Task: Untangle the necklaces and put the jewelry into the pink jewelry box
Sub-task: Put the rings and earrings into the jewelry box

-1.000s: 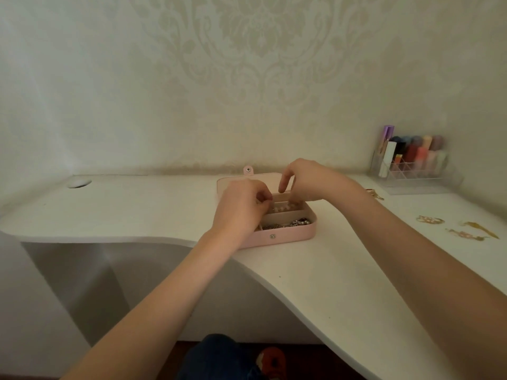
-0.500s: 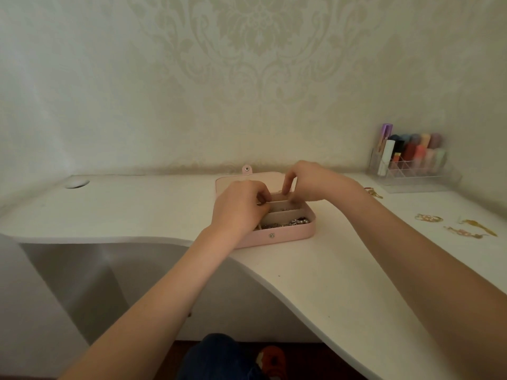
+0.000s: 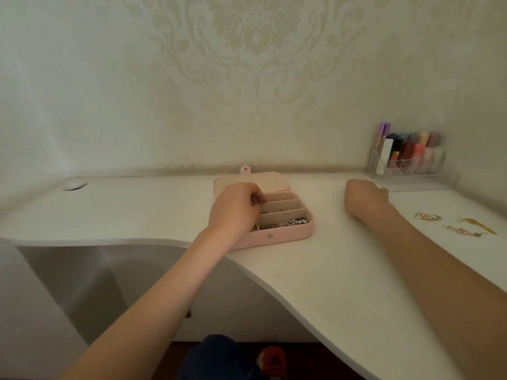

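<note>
The pink jewelry box (image 3: 285, 235) lies open on the white desk (image 3: 343, 270), its lid (image 3: 274, 180) folded back toward the wall. Silver jewelry (image 3: 288, 223) fills the front compartment and small gold pieces (image 3: 282, 209) lie in the middle one. My left hand (image 3: 236, 209) hovers over the box's left side, fingers curled down into it; what they hold is hidden. My right hand (image 3: 365, 198) rests on the desk to the right of the box, fingers tucked out of sight. Three gold pieces (image 3: 428, 216) (image 3: 477, 223) (image 3: 463, 231) lie farther right.
A clear organizer (image 3: 411, 171) with lipsticks and cosmetics stands at the back right against the wall. A round cable hole (image 3: 74, 185) sits at the desk's back left. The desk's front edge curves inward just below the box.
My right hand has left the box and moved right onto the desk, where a small gold piece lay. My left hand stays over the box's left side.
</note>
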